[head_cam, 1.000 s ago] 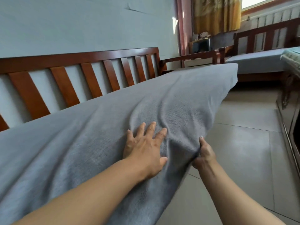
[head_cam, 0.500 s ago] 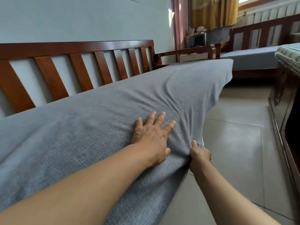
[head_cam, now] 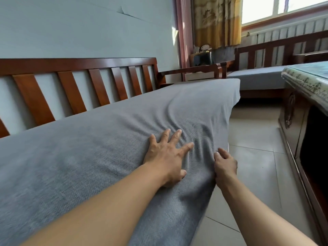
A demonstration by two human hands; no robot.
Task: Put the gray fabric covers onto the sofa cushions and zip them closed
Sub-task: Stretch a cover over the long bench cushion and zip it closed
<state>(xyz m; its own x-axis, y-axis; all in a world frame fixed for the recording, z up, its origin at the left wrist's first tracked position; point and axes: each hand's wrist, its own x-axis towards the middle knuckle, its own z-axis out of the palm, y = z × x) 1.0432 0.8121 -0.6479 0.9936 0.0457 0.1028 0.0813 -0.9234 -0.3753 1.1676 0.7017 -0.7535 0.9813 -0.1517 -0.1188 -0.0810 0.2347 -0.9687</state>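
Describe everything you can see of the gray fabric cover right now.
The gray fabric cover is a coarse woven cloth already drawn over a long cushion lying along the wooden sofa frame. It lies smooth at the far end and wrinkles near the front edge. The left hand presses flat on top with spread fingers; the right hand grips the front edge. No zipper is visible.

Pale wall (head_cam: 71,29), tiled floor (head_cam: 257,139), yellow curtain (head_cam: 216,22), bright window (head_cam: 284,6).
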